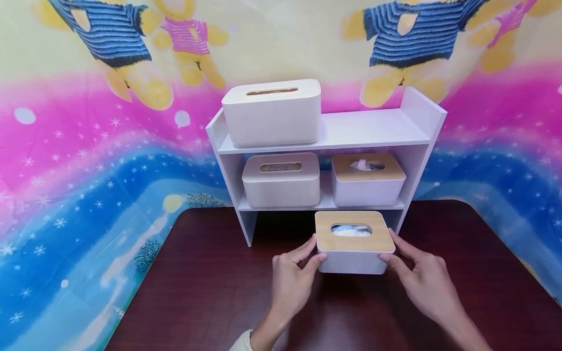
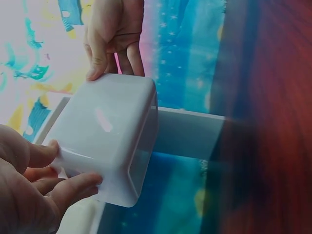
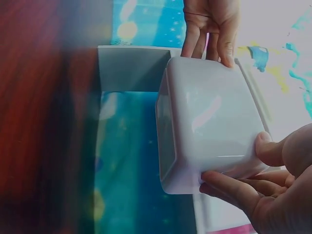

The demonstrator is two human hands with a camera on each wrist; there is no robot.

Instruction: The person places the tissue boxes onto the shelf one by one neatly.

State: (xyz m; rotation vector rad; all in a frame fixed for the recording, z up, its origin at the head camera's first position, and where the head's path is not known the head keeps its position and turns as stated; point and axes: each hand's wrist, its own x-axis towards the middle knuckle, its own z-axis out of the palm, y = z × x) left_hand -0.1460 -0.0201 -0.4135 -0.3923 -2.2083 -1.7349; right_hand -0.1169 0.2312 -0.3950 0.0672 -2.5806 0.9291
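A white tissue box with a light wooden lid (image 1: 325,236) is held up in front of the shelf, above the dark table. Tissue shows through its oval slot. My left hand (image 1: 291,280) grips its left end, thumb on the front face. At the opposite end my right hand (image 1: 428,282) holds it the same way. Both wrist views show the white box (image 2: 105,117) from its front and underside, between the two hands. The white shelf unit (image 1: 364,127) behind carries a large white tissue box (image 1: 272,119) on its top board.
On the middle board sit a smaller white tissue box (image 1: 281,187) at the left and a wooden-lidded tissue box (image 1: 369,187) at the right. The shelf stands at the back of the dark red table (image 1: 210,287). A patterned cloth (image 1: 110,185) hangs behind.
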